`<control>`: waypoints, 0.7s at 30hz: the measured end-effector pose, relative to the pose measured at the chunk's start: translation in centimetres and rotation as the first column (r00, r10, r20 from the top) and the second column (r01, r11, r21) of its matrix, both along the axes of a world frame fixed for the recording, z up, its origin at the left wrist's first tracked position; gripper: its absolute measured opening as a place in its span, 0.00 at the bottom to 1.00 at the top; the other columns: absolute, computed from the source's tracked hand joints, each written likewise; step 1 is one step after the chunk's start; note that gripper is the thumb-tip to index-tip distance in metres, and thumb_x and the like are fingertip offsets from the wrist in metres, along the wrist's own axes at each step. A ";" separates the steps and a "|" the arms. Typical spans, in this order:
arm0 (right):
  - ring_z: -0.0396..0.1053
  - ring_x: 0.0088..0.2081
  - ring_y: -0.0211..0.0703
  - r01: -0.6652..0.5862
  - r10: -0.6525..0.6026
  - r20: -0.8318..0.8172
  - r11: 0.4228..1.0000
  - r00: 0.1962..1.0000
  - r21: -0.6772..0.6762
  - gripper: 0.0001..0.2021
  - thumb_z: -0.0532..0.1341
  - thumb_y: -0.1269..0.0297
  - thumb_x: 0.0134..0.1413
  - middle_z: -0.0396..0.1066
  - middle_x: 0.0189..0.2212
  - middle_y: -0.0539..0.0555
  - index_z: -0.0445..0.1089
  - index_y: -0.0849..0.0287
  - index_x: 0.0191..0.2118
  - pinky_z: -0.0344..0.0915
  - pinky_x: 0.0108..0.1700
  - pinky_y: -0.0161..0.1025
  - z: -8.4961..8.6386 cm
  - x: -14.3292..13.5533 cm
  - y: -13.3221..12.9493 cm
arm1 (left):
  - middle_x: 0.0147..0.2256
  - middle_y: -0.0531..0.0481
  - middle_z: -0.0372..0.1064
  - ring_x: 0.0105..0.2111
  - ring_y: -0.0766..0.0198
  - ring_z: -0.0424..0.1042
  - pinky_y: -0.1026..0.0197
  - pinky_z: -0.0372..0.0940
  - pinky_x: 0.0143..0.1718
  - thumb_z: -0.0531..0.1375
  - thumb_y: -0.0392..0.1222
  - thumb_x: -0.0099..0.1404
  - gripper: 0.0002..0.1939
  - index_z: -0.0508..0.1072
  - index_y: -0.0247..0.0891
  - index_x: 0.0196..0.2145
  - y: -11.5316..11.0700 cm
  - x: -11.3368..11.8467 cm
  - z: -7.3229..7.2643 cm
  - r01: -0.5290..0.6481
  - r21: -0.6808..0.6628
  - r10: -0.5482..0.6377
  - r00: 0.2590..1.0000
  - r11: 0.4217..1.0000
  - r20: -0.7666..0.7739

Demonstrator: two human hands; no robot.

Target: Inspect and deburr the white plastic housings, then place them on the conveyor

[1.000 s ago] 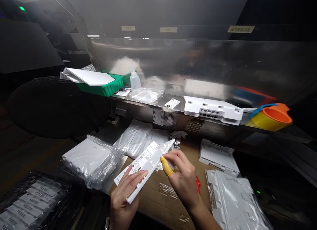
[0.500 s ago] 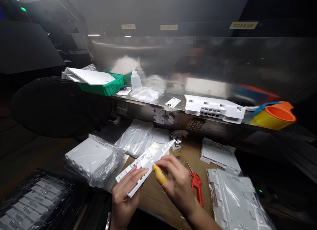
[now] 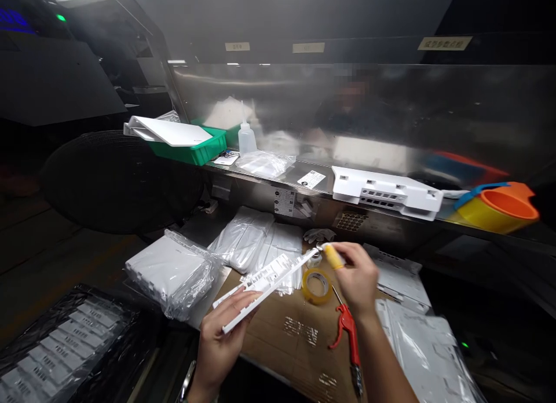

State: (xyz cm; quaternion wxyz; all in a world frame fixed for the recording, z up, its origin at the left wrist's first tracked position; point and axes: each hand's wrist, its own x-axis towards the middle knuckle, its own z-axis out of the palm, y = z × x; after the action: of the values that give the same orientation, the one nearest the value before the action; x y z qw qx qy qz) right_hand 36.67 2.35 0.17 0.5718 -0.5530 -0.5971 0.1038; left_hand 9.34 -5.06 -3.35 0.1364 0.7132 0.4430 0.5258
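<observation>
A white slotted plastic part (image 3: 271, 278) is held up at a slant over the brown work surface. My left hand (image 3: 226, 333) grips its lower left end, fingers across the top. Near the part's upper right end is my right hand (image 3: 354, 273), closed, with a yellow cover on one finger; what its fingertips hold, if anything, is too small to tell. A small bottle with a metal cap (image 3: 313, 258) stands just behind that end, partly hidden. Below my right hand lie a roll of yellow tape (image 3: 316, 285) and a red air gun (image 3: 347, 328).
Bagged white parts (image 3: 167, 267) sit at the left, more white parts (image 3: 428, 345) at the right. Flat plastic bags (image 3: 245, 238) lie behind. The metal shelf holds a green bin (image 3: 195, 151), a squeeze bottle (image 3: 247, 138), a white housing (image 3: 386, 193) and a yellow-orange roll (image 3: 499, 209).
My right hand has moved up and right, from the middle of the white part to its far end. The tape roll is now uncovered. The view has shifted slightly left.
</observation>
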 end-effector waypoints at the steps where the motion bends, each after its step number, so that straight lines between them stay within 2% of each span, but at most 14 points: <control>1: 0.74 0.39 0.46 0.037 -0.038 -0.074 0.999 0.997 -0.018 0.04 0.67 0.64 0.57 0.77 0.38 0.55 0.79 0.56 0.38 0.70 0.39 0.40 0.5 1.0 0.0 | 0.44 0.50 0.83 0.46 0.54 0.82 0.49 0.74 0.56 0.65 0.30 0.66 0.16 0.81 0.46 0.49 0.0 0.0 0.3 -0.011 -0.030 0.012 0.999 0.999 0.040; 2: 0.74 0.37 0.45 0.024 -0.033 -0.161 0.998 0.986 -0.056 0.06 0.68 0.63 0.57 0.77 0.38 0.55 0.78 0.56 0.40 0.70 0.37 0.39 1.1 1.6 -0.4 | 0.43 0.50 0.83 0.45 0.54 0.82 0.49 0.75 0.55 0.65 0.31 0.66 0.15 0.81 0.46 0.47 0.0 0.0 0.6 -0.018 -0.059 0.022 0.997 0.998 0.071; 4: 0.75 0.32 0.42 -0.173 0.108 -0.352 0.972 0.930 -0.157 0.11 0.66 0.58 0.60 0.78 0.40 0.56 0.75 0.55 0.47 0.73 0.33 0.39 2.3 1.4 -1.7 | 0.43 0.50 0.83 0.45 0.53 0.82 0.46 0.74 0.55 0.66 0.34 0.66 0.12 0.82 0.46 0.46 0.3 0.0 1.4 -0.005 -0.113 0.016 0.994 0.994 0.104; 5: 0.75 0.30 0.41 -0.338 0.224 -0.438 0.920 0.871 -0.200 0.13 0.64 0.56 0.63 0.78 0.44 0.58 0.72 0.55 0.50 0.74 0.31 0.39 2.7 0.8 -2.4 | 0.43 0.50 0.83 0.44 0.53 0.82 0.44 0.73 0.57 0.66 0.35 0.66 0.11 0.83 0.47 0.45 0.5 -0.1 1.8 0.025 -0.140 -0.009 0.994 0.990 0.110; 7: 0.78 0.31 0.42 -0.623 0.435 -0.527 0.740 0.730 -0.254 0.15 0.58 0.52 0.68 0.76 0.53 0.62 0.67 0.54 0.53 0.76 0.31 0.40 3.2 -1.1 -3.8 | 0.42 0.50 0.83 0.42 0.54 0.82 0.38 0.66 0.63 0.66 0.36 0.67 0.11 0.82 0.48 0.46 0.9 -0.4 2.4 0.125 -0.181 -0.110 0.990 0.975 0.089; 8: 0.79 0.34 0.44 -0.690 0.496 -0.527 0.671 0.690 -0.272 0.15 0.56 0.51 0.70 0.75 0.55 0.63 0.66 0.54 0.53 0.77 0.33 0.41 3.1 -2.1 -4.3 | 0.41 0.51 0.83 0.43 0.55 0.82 0.35 0.60 0.66 0.65 0.37 0.68 0.11 0.82 0.50 0.46 1.1 -0.6 2.5 0.171 -0.192 -0.164 0.985 0.966 0.054; 9: 0.79 0.38 0.45 -0.710 0.528 -0.509 0.647 0.680 -0.278 0.14 0.55 0.51 0.70 0.75 0.54 0.62 0.66 0.54 0.51 0.78 0.36 0.41 2.8 -2.9 -4.6 | 0.42 0.51 0.83 0.46 0.54 0.80 0.31 0.52 0.69 0.64 0.38 0.69 0.11 0.83 0.52 0.45 1.2 -0.8 2.6 0.186 -0.188 -0.188 0.982 0.964 0.011; 11: 0.79 0.43 0.47 -0.654 0.512 -0.449 0.713 0.732 -0.253 0.13 0.55 0.52 0.71 0.79 0.49 0.61 0.66 0.55 0.50 0.77 0.44 0.43 1.8 -4.0 -4.8 | 0.52 0.49 0.79 0.59 0.50 0.72 0.29 0.41 0.71 0.65 0.44 0.68 0.12 0.81 0.56 0.48 1.3 -1.1 2.3 0.108 -0.172 -0.110 0.994 0.979 -0.002; 13: 0.79 0.47 0.48 -0.534 0.436 -0.403 0.828 0.805 -0.172 0.12 0.54 0.54 0.71 0.80 0.46 0.60 0.65 0.55 0.51 0.76 0.49 0.45 0.5 -4.3 -5.1 | 0.68 0.46 0.60 0.71 0.44 0.53 0.31 0.39 0.72 0.69 0.59 0.60 0.30 0.73 0.57 0.59 1.3 -1.1 2.0 -0.013 -0.183 0.051 0.977 0.983 0.205; 15: 0.78 0.50 0.49 -0.456 0.396 -0.365 0.885 0.843 -0.092 0.11 0.54 0.56 0.72 0.80 0.46 0.59 0.64 0.54 0.52 0.75 0.51 0.47 -0.9 -4.2 -5.5 | 0.75 0.45 0.41 0.74 0.42 0.40 0.35 0.44 0.71 0.63 0.74 0.53 0.50 0.59 0.55 0.69 1.5 -0.6 2.1 0.035 -0.267 0.121 0.831 0.963 0.542; 16: 0.78 0.51 0.49 -0.455 0.412 -0.343 0.889 0.844 -0.052 0.10 0.55 0.57 0.71 0.80 0.46 0.59 0.64 0.53 0.53 0.76 0.51 0.47 -1.5 -4.1 -5.8 | 0.75 0.43 0.40 0.74 0.42 0.40 0.36 0.47 0.71 0.57 0.78 0.55 0.52 0.55 0.53 0.71 1.7 -0.2 2.5 0.144 -0.305 0.113 0.718 0.941 0.687; 17: 0.78 0.51 0.50 -0.477 0.449 -0.322 0.879 0.833 -0.008 0.10 0.55 0.57 0.71 0.81 0.46 0.59 0.63 0.52 0.53 0.76 0.50 0.48 -2.1 -4.1 -6.1 | 0.74 0.41 0.45 0.73 0.42 0.43 0.37 0.50 0.70 0.51 0.79 0.60 0.50 0.54 0.49 0.71 1.9 0.2 3.0 0.279 -0.324 0.103 0.595 0.904 0.797; 19: 0.79 0.50 0.51 -0.563 0.547 -0.282 0.826 0.788 0.028 0.11 0.56 0.58 0.71 0.80 0.47 0.59 0.64 0.52 0.54 0.78 0.49 0.48 -2.8 -4.0 -6.6 | 0.68 0.36 0.60 0.70 0.41 0.54 0.36 0.55 0.67 0.44 0.68 0.72 0.39 0.59 0.40 0.69 2.6 1.0 4.4 0.542 -0.310 0.108 0.371 0.781 0.922; 21: 0.79 0.50 0.51 -0.640 0.614 -0.250 0.767 0.749 -0.034 0.12 0.56 0.59 0.70 0.79 0.49 0.60 0.65 0.52 0.55 0.79 0.46 0.46 -2.7 -4.0 -7.0 | 0.62 0.34 0.69 0.66 0.38 0.63 0.34 0.57 0.66 0.47 0.55 0.74 0.32 0.62 0.33 0.67 3.4 1.5 5.6 0.712 -0.231 0.116 0.207 0.663 0.971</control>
State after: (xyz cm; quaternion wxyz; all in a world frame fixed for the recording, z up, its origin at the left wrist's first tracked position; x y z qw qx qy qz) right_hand 32.72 -4.61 -2.52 0.5335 -0.3373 -0.6725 0.3863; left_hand 10.81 -1.63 2.29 0.7191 0.2309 0.2574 0.6028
